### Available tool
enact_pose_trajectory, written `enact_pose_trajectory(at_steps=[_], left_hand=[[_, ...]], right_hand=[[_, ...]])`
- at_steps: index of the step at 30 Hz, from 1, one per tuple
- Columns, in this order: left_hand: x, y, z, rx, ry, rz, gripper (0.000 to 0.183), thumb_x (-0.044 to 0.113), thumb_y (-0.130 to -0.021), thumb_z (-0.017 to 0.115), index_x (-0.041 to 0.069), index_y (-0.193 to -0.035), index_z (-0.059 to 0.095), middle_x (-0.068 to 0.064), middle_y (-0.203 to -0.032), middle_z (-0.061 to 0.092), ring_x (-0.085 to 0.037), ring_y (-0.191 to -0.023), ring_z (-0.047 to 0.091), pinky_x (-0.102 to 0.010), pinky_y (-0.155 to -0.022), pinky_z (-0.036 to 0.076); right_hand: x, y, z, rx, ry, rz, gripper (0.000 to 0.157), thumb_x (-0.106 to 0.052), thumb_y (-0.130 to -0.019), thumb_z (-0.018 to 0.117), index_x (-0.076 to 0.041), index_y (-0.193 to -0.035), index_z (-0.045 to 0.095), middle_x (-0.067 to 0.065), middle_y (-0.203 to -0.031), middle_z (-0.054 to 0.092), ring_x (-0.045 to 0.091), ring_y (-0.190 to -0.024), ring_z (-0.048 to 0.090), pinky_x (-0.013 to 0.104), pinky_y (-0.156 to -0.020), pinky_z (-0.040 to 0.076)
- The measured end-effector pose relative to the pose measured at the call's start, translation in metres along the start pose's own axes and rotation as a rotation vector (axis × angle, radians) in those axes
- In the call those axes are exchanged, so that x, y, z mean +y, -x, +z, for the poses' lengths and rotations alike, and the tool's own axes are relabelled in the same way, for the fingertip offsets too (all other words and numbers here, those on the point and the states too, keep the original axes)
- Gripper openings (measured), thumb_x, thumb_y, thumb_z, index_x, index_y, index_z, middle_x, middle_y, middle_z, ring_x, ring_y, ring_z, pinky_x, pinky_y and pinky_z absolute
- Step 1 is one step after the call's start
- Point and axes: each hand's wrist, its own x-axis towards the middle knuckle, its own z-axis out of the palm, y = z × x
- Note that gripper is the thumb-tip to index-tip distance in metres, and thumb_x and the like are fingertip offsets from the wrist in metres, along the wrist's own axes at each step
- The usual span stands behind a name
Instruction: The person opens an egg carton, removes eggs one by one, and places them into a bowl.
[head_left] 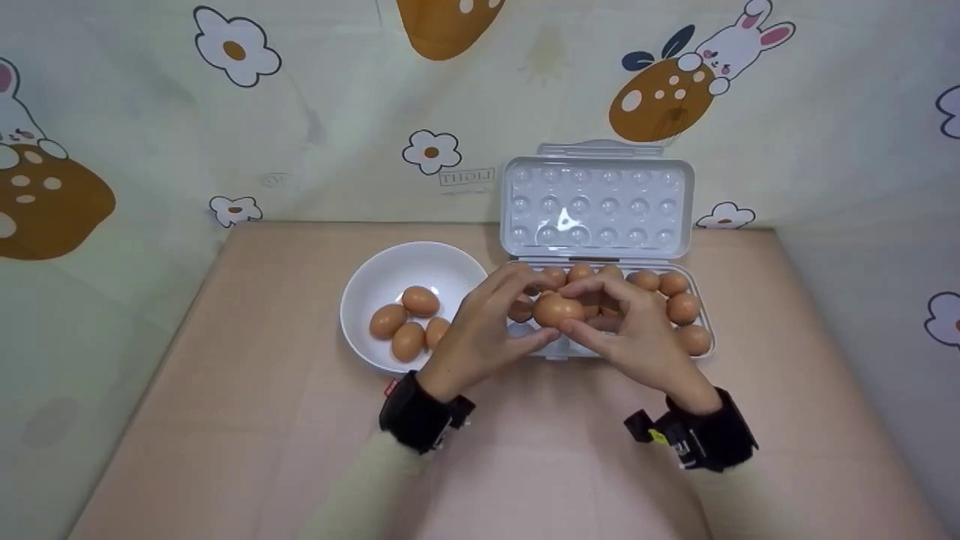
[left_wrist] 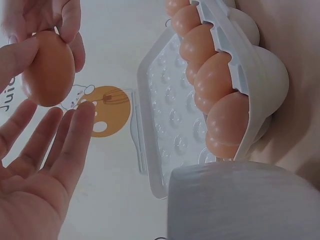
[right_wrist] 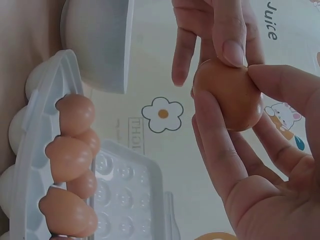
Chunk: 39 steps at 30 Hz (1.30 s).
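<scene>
Between my two hands is a brown egg (head_left: pixel 556 310), above the front of a light plastic egg carton (head_left: pixel 711 346). My right hand (head_left: pixel 637 330) pinches it between thumb and forefinger. My left hand (head_left: pixel 480 322) meets it from the other side; in the right wrist view the left thumb (right_wrist: pixel 232 52) lies against the shell. The lower fingers (left_wrist: pixel 67 160) of the left hand are spread in the left wrist view. Brown eggs (head_left: pixel 682 308) sit in the carton's cups, partly hidden by my hands. Its dimpled lid (head_left: pixel 595 217) stands raised behind.
A white bowl (head_left: pixel 360 277) with several brown eggs (head_left: pixel 408 342) stands left of the carton, its right side behind my left hand. The table (head_left: pixel 247 360) has a pinkish cover. Behind it rises a printed cloth wall (head_left: pixel 337 112).
</scene>
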Motion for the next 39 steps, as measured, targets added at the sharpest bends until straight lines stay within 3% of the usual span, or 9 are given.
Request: enact_pose_trajectory(at_steps=[11, 20, 24, 30, 39], left_hand=[[0.0, 0.001, 0.005, 0.049, -0.058, 0.061, 0.042, 0.018, -0.089, 0.088, 0.009, -0.124, 0.066, -0.002, -0.118, 0.061, -0.01, -0.104, 0.057, -0.019, -0.085, 0.055], [0.001, 0.0, -0.001, 0.022, -0.08, 0.04, 0.04, 0.018, -0.089, 0.088, 0.01, -0.121, 0.066, -0.003, -0.118, 0.062, -0.011, -0.104, 0.059, -0.02, -0.085, 0.057], [0.001, 0.002, -0.012, 0.026, -0.091, -0.005, 0.044, 0.017, -0.088, 0.089, 0.011, -0.125, 0.066, -0.002, -0.123, 0.065, -0.01, -0.107, 0.061, -0.021, -0.089, 0.057], [-0.001, 0.004, -0.037, 0.043, -0.092, -0.083, 0.045, 0.016, -0.088, 0.089, 0.012, -0.126, 0.067, 0.002, -0.123, 0.065, -0.008, -0.113, 0.063, -0.019, -0.092, 0.057], [-0.015, -0.001, -0.082, 0.025, -0.189, -0.095, 0.038, 0.01, -0.086, 0.089, 0.006, -0.118, 0.068, -0.004, -0.119, 0.065, -0.014, -0.105, 0.064, -0.023, -0.091, 0.058]], right_hand=[[-0.002, 0.001, 0.004, -0.025, -0.062, 0.018, 0.037, -0.004, -0.093, 0.082, -0.003, -0.127, 0.067, 0.006, -0.128, 0.066, 0.025, -0.109, 0.073, 0.036, -0.086, 0.064], [-0.001, 0.0, 0.0, -0.038, -0.066, 0.007, 0.038, -0.005, -0.094, 0.081, -0.005, -0.129, 0.067, 0.006, -0.128, 0.067, 0.025, -0.111, 0.073, 0.038, -0.091, 0.062], [-0.001, -0.001, -0.004, -0.024, -0.071, -0.011, 0.035, -0.002, -0.095, 0.078, -0.005, -0.128, 0.068, 0.008, -0.128, 0.068, 0.029, -0.11, 0.073, 0.038, -0.094, 0.061], [-0.001, -0.001, -0.009, 0.012, 0.008, -0.032, 0.034, -0.002, -0.096, 0.077, -0.004, -0.129, 0.069, 0.007, -0.129, 0.07, 0.025, -0.116, 0.069, 0.033, -0.093, 0.061], [0.002, -0.002, -0.013, 0.025, 0.027, -0.117, 0.039, 0.004, -0.092, 0.079, 0.001, -0.129, 0.068, 0.014, -0.13, 0.071, 0.02, -0.112, 0.07, 0.034, -0.09, 0.062]])
